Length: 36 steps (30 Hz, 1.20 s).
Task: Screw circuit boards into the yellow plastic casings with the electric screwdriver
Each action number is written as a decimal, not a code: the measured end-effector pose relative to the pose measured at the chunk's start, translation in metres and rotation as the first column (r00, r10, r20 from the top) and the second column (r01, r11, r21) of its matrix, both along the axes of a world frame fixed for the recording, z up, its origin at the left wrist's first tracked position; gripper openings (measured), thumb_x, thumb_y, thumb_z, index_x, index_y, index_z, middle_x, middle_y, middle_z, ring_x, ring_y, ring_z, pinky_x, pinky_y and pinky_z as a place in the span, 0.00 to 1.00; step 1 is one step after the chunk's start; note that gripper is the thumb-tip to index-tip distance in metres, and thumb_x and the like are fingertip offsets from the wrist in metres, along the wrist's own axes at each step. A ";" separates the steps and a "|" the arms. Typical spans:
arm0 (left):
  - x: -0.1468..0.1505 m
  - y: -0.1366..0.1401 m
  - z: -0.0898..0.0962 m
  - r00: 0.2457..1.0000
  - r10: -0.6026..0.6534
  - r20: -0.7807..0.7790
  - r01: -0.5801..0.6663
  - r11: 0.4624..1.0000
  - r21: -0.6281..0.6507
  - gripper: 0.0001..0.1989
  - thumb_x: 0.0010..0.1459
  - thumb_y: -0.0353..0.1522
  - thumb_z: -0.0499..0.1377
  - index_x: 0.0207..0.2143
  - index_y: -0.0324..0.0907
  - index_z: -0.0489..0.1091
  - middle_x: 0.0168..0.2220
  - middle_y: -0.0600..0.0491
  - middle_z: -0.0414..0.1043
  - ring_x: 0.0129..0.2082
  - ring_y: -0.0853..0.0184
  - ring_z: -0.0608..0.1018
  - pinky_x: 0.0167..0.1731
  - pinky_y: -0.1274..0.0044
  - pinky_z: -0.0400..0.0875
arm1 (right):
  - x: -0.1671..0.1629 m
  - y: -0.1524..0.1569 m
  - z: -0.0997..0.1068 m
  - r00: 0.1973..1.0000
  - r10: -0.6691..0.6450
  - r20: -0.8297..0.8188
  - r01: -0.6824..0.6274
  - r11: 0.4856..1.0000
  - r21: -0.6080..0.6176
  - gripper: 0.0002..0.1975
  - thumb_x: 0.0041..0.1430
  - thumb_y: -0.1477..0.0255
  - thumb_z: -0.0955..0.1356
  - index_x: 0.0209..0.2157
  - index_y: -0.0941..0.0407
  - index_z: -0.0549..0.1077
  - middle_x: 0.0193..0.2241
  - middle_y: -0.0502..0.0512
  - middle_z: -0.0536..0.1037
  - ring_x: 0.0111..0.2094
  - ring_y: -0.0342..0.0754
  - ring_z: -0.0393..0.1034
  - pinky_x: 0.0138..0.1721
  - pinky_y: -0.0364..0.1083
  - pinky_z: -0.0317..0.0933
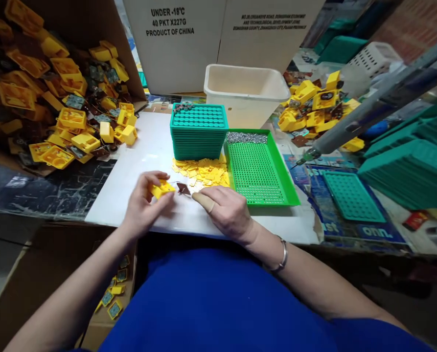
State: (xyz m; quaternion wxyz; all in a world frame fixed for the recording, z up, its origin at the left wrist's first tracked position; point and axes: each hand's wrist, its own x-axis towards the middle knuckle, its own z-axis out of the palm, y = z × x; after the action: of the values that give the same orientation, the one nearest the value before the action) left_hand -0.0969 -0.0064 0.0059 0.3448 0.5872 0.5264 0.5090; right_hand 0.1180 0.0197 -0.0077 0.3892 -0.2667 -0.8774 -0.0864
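Note:
My left hand [145, 200] is closed around a small yellow plastic housing [162, 189] above the white work surface [119, 195]. Just right of it is a small dark brown piece [183, 188], apparently joined to the housing by a thin wire. My right hand [227, 209] has its fingers curled, with a tan cover on one finger, and its tip is at the brown piece's right side. Whether the fingers pinch that piece or something else is hidden. Behind both hands lies a pile of flat yellow pieces [207, 172], against a stack of teal trays [198, 134].
A bright green perforated tray [257, 168] holds small silvery parts. Behind it stands a white plastic bin [245, 80]. A carton of yellow housings [71, 117] fills the left. An electric screwdriver [350, 112] hangs at right, above a teal tray [352, 195].

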 end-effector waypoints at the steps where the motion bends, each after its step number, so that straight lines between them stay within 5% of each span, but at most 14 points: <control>1: 0.006 -0.008 -0.006 0.988 0.005 -0.152 -0.001 1.000 0.024 0.10 0.54 0.30 0.63 0.32 0.44 0.62 0.46 0.47 0.69 0.51 0.59 0.73 0.54 0.66 0.66 | 0.005 -0.005 -0.003 1.000 0.004 0.030 -0.004 1.000 0.005 0.11 0.65 0.78 0.63 0.40 0.58 0.77 0.32 0.54 0.80 0.33 0.45 0.70 0.33 0.44 0.62; 4: 0.011 -0.031 -0.016 0.887 0.010 -0.462 0.024 0.998 0.067 0.07 0.58 0.31 0.61 0.31 0.43 0.62 0.50 0.43 0.67 0.52 0.57 0.73 0.50 0.66 0.69 | 0.017 -0.019 -0.012 0.989 0.052 0.140 -0.041 0.996 -0.075 0.11 0.66 0.78 0.62 0.36 0.60 0.77 0.31 0.55 0.80 0.33 0.45 0.70 0.33 0.45 0.61; 7: -0.001 -0.049 -0.013 0.795 -0.097 -0.599 0.146 0.989 0.033 0.06 0.60 0.31 0.59 0.39 0.42 0.64 0.58 0.40 0.62 0.56 0.55 0.71 0.51 0.65 0.70 | 0.025 -0.028 -0.018 0.984 0.107 0.144 -0.078 0.978 -0.195 0.11 0.67 0.76 0.62 0.40 0.59 0.76 0.34 0.55 0.80 0.36 0.45 0.70 0.37 0.45 0.62; 11: -0.030 -0.052 0.005 0.706 -0.242 -0.666 0.253 0.964 -0.083 0.25 0.62 0.32 0.57 0.60 0.44 0.56 0.61 0.41 0.58 0.62 0.54 0.64 0.59 0.63 0.63 | 0.028 -0.030 -0.020 0.994 0.041 0.097 -0.012 0.961 -0.275 0.11 0.67 0.71 0.63 0.44 0.60 0.75 0.34 0.56 0.79 0.35 0.45 0.70 0.37 0.44 0.62; 14: -0.046 -0.038 0.013 0.634 -0.348 -0.690 0.301 0.934 -0.194 0.28 0.64 0.33 0.54 0.66 0.46 0.52 0.55 0.44 0.64 0.54 0.57 0.71 0.53 0.67 0.68 | 0.025 -0.030 -0.019 0.988 -0.055 0.144 0.095 0.952 -0.290 0.10 0.66 0.71 0.64 0.37 0.61 0.76 0.28 0.55 0.76 0.32 0.46 0.67 0.34 0.45 0.60; 18: -0.044 -0.018 0.017 0.573 -0.490 -0.656 0.358 0.871 -0.338 0.22 0.64 0.37 0.54 0.60 0.45 0.63 0.43 0.48 0.69 0.41 0.62 0.74 0.43 0.71 0.70 | 0.023 -0.031 -0.018 0.972 -0.115 0.207 0.177 0.934 -0.309 0.09 0.64 0.72 0.66 0.32 0.59 0.75 0.27 0.54 0.74 0.31 0.46 0.66 0.33 0.45 0.59; 22: -0.022 -0.015 0.024 0.758 -0.498 -0.422 0.287 0.835 -0.470 0.18 0.52 0.44 0.65 0.41 0.42 0.72 0.34 0.52 0.70 0.31 0.65 0.73 0.31 0.75 0.69 | 0.023 -0.031 -0.013 0.943 -0.099 0.317 0.216 0.909 -0.358 0.09 0.64 0.72 0.65 0.30 0.59 0.74 0.28 0.55 0.74 0.31 0.47 0.66 0.34 0.46 0.59; 24: -0.009 -0.020 0.027 0.873 -0.487 -0.025 0.365 0.685 -0.630 0.19 0.51 0.45 0.65 0.38 0.42 0.71 0.32 0.51 0.73 0.28 0.65 0.74 0.26 0.76 0.69 | 0.022 -0.031 -0.006 0.917 -0.052 0.395 0.228 0.881 -0.414 0.08 0.64 0.74 0.65 0.31 0.59 0.74 0.29 0.55 0.74 0.33 0.48 0.68 0.35 0.46 0.59; 26: 0.003 -0.025 0.027 0.858 -0.348 0.378 0.513 0.518 -0.685 0.20 0.51 0.45 0.65 0.40 0.40 0.72 0.37 0.47 0.75 0.29 0.65 0.76 0.25 0.76 0.71 | 0.020 -0.030 0.001 0.885 -0.012 0.465 0.256 0.848 -0.465 0.08 0.64 0.77 0.64 0.33 0.59 0.74 0.31 0.56 0.75 0.34 0.48 0.69 0.35 0.46 0.60; 27: 0.008 -0.027 0.026 0.830 -0.264 0.492 0.555 0.483 -0.678 0.20 0.51 0.44 0.65 0.41 0.40 0.72 0.39 0.46 0.76 0.30 0.64 0.78 0.26 0.76 0.72 | 0.019 -0.029 0.004 0.870 0.002 0.493 0.273 0.831 -0.484 0.08 0.64 0.77 0.64 0.33 0.59 0.75 0.31 0.57 0.75 0.34 0.49 0.69 0.34 0.46 0.60; 31: 0.022 -0.030 0.019 0.820 -0.076 0.567 0.509 0.551 -0.661 0.21 0.49 0.42 0.67 0.41 0.38 0.74 0.32 0.50 0.73 0.27 0.68 0.76 0.23 0.80 0.73 | 0.014 -0.025 0.014 0.837 0.053 0.544 0.305 0.780 -0.546 0.09 0.64 0.77 0.63 0.33 0.60 0.75 0.31 0.58 0.76 0.34 0.49 0.71 0.32 0.46 0.60; 36: 0.024 -0.031 0.017 0.932 -0.099 0.350 0.323 0.668 -0.671 0.24 0.49 0.40 0.69 0.47 0.42 0.70 0.31 0.55 0.72 0.25 0.72 0.71 0.22 0.82 0.71 | 0.016 -0.017 0.016 0.922 0.029 0.387 0.266 0.677 -0.686 0.09 0.64 0.75 0.64 0.35 0.62 0.77 0.32 0.60 0.77 0.34 0.47 0.71 0.37 0.46 0.63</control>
State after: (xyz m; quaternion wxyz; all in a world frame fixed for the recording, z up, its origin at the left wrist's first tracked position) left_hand -0.0725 -0.0374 0.0225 0.6752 0.3835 0.5554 0.2976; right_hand 0.1345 0.0029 0.0081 0.0737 -0.4352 -0.8760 0.1946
